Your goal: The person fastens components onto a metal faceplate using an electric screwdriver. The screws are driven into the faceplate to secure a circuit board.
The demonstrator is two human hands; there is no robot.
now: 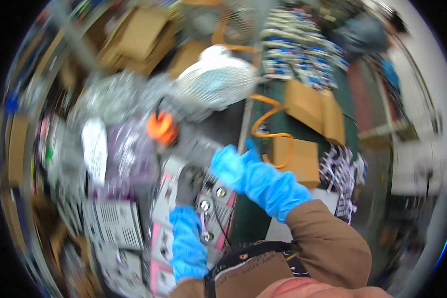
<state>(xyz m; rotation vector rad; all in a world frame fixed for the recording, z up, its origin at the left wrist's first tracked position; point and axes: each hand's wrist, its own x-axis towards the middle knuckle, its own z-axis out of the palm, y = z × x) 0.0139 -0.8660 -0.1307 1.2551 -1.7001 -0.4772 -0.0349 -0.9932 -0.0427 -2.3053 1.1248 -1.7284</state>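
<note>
My left hand, in a grey glove below a blue sleeve cover, reaches over pink-and-grey flat packs on the bench. Its fingers blur into the dark things around them, so I cannot make out a grip. Beside it lie flat packs with round shiny metal pieces. My right hand is farther forward and to the right, near the bench's edge. Blue covering and motion blur hide its fingers. Ahead of my left hand stands a rounded orange thing with a black cord.
A white ribbed lamp-like dome hangs ahead. Crumpled clear plastic bags and a white sheet lie left. An orange coiled hose runs by cardboard boxes on the right. Bundled purple-white pieces lie beyond.
</note>
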